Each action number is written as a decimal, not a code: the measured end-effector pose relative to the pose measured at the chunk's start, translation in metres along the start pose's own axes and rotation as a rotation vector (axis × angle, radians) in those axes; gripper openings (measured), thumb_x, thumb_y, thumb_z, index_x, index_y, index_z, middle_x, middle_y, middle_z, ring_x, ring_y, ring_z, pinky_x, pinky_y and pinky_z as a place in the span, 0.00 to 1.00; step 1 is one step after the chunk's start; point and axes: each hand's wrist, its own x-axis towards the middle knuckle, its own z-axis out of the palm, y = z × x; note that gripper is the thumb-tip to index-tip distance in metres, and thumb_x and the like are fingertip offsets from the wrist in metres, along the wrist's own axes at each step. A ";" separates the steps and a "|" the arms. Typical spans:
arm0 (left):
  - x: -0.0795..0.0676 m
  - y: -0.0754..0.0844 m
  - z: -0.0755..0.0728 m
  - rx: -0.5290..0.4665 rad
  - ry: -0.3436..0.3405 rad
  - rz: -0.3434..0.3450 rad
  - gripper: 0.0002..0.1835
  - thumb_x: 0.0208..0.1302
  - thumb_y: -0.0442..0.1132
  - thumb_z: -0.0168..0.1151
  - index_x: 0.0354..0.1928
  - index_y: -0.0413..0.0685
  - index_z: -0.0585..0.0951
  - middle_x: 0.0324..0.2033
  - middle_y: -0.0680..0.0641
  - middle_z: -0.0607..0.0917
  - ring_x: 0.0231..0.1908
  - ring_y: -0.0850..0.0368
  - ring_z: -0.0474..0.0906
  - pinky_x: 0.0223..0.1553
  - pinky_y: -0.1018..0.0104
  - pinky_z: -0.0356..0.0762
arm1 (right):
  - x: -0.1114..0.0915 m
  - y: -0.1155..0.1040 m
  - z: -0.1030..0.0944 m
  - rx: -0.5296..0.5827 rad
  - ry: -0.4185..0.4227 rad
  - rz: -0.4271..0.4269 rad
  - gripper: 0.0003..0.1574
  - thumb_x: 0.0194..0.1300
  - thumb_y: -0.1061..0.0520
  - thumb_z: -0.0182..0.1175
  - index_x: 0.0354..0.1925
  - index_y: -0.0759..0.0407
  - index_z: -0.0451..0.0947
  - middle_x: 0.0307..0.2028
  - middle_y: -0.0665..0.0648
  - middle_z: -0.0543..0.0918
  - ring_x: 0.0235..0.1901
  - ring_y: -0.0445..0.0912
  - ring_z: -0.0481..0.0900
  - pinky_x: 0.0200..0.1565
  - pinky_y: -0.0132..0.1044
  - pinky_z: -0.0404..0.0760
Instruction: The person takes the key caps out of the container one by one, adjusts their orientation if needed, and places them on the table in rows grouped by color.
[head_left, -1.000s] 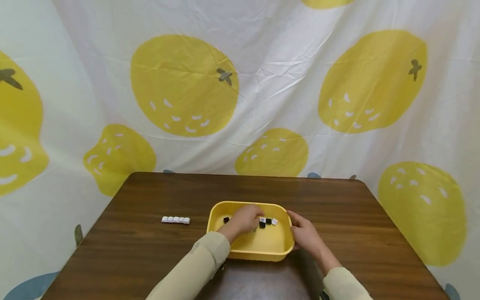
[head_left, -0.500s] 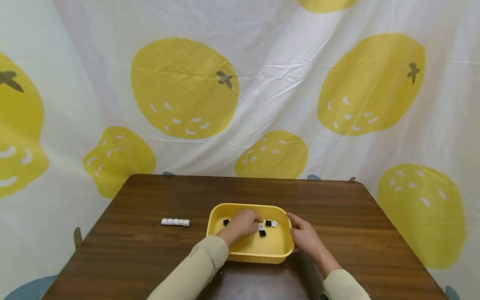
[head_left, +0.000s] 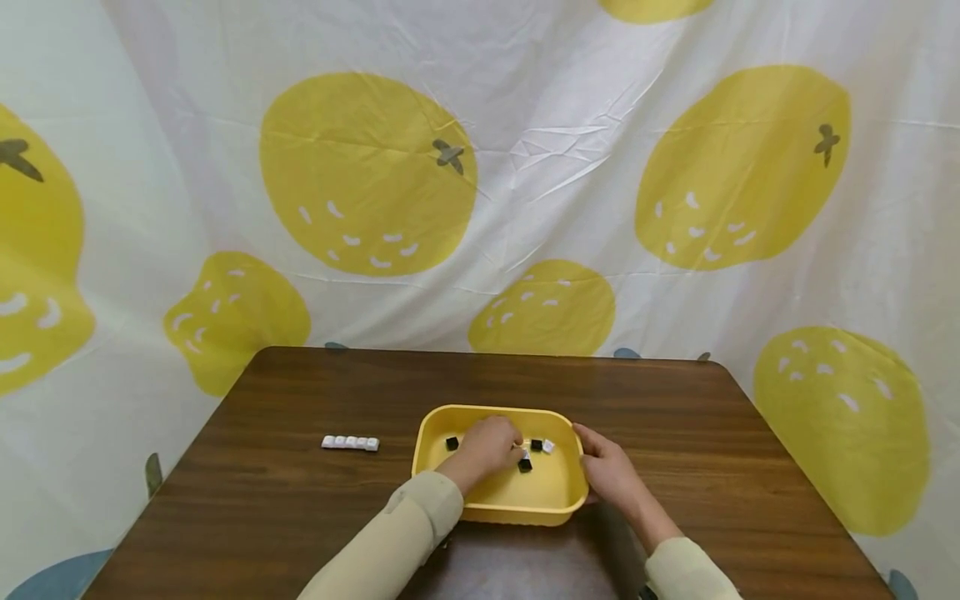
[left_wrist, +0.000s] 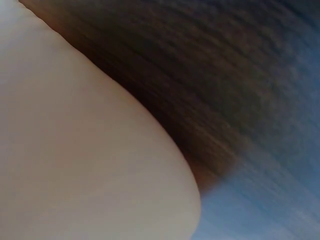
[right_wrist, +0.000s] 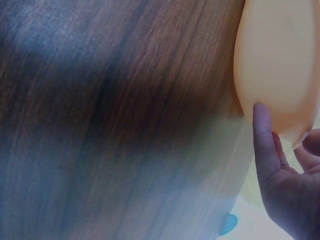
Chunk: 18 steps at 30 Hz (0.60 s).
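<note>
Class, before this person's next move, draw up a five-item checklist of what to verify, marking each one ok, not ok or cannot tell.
1. Tray steadied: ok; the right hand holds its side.
2. Left hand inside the tray: ok.
3. Block gripped by the left hand: cannot tell; too small to make out.
4. White row straight on the table: ok; five blocks.
5. Colours separated inside the tray: not ok; a white block lies beside a black block.

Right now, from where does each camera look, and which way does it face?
Head: on the head, forward and down: table, yellow tray, left hand, right hand, sleeves.
Left wrist: on that wrist, toward table; pale shape, perhaps sleeve or tray.
Right wrist: on that wrist, toward tray; right hand shows.
Head and right wrist share tray, table, right hand.
</note>
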 end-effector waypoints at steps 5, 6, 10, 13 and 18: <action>0.000 0.002 0.003 0.046 -0.005 0.002 0.10 0.66 0.45 0.62 0.27 0.54 0.86 0.26 0.54 0.78 0.33 0.59 0.75 0.35 0.63 0.74 | 0.000 0.000 0.001 0.005 -0.004 -0.009 0.36 0.67 0.69 0.43 0.74 0.65 0.58 0.58 0.77 0.72 0.26 0.53 0.82 0.24 0.49 0.83; 0.000 0.002 0.003 0.055 -0.006 0.003 0.10 0.66 0.45 0.61 0.28 0.54 0.87 0.27 0.55 0.79 0.34 0.59 0.75 0.35 0.63 0.74 | 0.000 0.001 0.000 0.007 -0.005 -0.010 0.36 0.67 0.69 0.43 0.74 0.65 0.58 0.58 0.77 0.72 0.26 0.53 0.82 0.23 0.49 0.83; 0.000 0.004 0.002 0.055 -0.025 0.002 0.08 0.66 0.43 0.62 0.33 0.55 0.89 0.30 0.55 0.81 0.36 0.60 0.75 0.37 0.65 0.75 | 0.001 0.001 0.000 0.004 -0.011 -0.012 0.36 0.68 0.69 0.44 0.74 0.65 0.58 0.57 0.76 0.73 0.26 0.53 0.82 0.24 0.50 0.83; -0.001 0.005 0.000 0.032 -0.033 -0.001 0.08 0.65 0.41 0.62 0.36 0.56 0.90 0.32 0.56 0.82 0.38 0.60 0.75 0.40 0.66 0.75 | 0.001 0.002 0.000 0.003 -0.012 -0.015 0.36 0.68 0.69 0.44 0.74 0.65 0.58 0.58 0.76 0.72 0.26 0.53 0.82 0.24 0.51 0.83; -0.001 0.002 -0.001 0.024 -0.041 0.007 0.08 0.67 0.39 0.61 0.35 0.54 0.89 0.31 0.54 0.80 0.36 0.59 0.75 0.41 0.65 0.74 | 0.002 0.002 0.000 0.003 -0.010 -0.015 0.36 0.68 0.69 0.44 0.74 0.66 0.58 0.57 0.76 0.73 0.27 0.53 0.82 0.24 0.50 0.83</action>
